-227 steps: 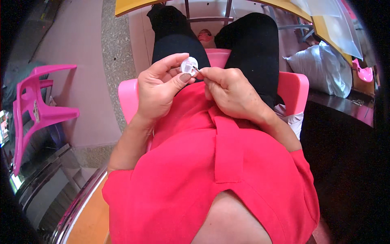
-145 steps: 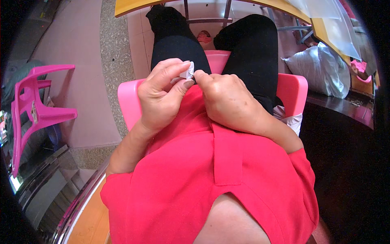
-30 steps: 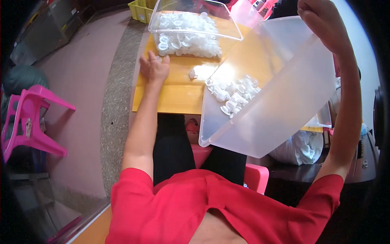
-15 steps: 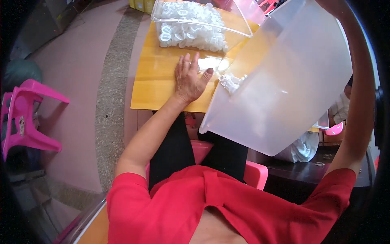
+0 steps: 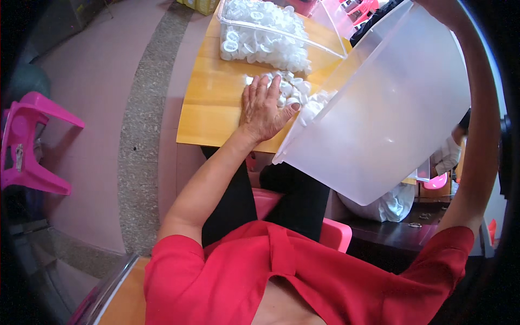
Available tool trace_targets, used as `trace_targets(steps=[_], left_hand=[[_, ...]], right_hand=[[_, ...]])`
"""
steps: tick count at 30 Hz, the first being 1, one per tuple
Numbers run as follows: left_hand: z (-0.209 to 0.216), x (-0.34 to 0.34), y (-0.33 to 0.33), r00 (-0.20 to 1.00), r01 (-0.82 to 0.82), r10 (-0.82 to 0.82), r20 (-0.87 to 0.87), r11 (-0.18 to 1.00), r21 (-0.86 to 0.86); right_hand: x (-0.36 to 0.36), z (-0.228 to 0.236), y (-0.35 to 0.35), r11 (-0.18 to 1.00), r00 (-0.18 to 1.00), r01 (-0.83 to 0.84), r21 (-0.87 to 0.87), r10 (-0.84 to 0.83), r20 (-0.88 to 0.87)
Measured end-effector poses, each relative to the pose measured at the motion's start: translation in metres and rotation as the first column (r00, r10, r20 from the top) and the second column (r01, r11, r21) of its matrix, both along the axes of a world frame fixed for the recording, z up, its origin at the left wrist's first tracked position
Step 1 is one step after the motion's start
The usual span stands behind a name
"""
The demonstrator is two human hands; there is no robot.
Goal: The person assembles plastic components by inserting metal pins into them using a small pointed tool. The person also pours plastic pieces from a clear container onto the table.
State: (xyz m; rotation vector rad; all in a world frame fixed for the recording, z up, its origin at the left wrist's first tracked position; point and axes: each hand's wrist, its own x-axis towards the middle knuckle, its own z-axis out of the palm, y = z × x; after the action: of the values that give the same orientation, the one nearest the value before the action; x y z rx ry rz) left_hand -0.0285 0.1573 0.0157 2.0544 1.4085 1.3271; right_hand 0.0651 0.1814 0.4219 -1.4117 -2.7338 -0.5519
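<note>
Many small white pieces [image 5: 298, 87] in and beside tilted translucent tub [image 5: 379, 119]; left grip [image 5: 264, 112] splayed, right grip [image 5: 441, 10] unclear.

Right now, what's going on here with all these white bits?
Someone's right hand, partly out of frame, is at the raised end of a frosted tub tilted over the yellow table. White pieces lie at its opening, the left hand spread open beside them. A clear bin beyond holds many more.

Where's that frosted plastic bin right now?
In the head view, the frosted bin is tilted right of centre, just right of the left hand and the white pieces on the yellow table.
</note>
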Motion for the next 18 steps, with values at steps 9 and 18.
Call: trace_targets(steps=[9, 18], left_hand=[[-0.005, 0.003, -0.001, 0.996, -0.082, 0.085, -0.035, 0.994, 0.075], [-0.003, 0.003, -0.007, 0.991, -0.092, 0.110, -0.082, 0.976, 0.197]], right_hand=[[0.006, -0.005, -0.019, 0.997, 0.999, 0.028, 0.072, -0.027, -0.024], [0.033, -0.005, -0.032, 0.997, 0.998, -0.054, 0.050, 0.055, -0.030]])
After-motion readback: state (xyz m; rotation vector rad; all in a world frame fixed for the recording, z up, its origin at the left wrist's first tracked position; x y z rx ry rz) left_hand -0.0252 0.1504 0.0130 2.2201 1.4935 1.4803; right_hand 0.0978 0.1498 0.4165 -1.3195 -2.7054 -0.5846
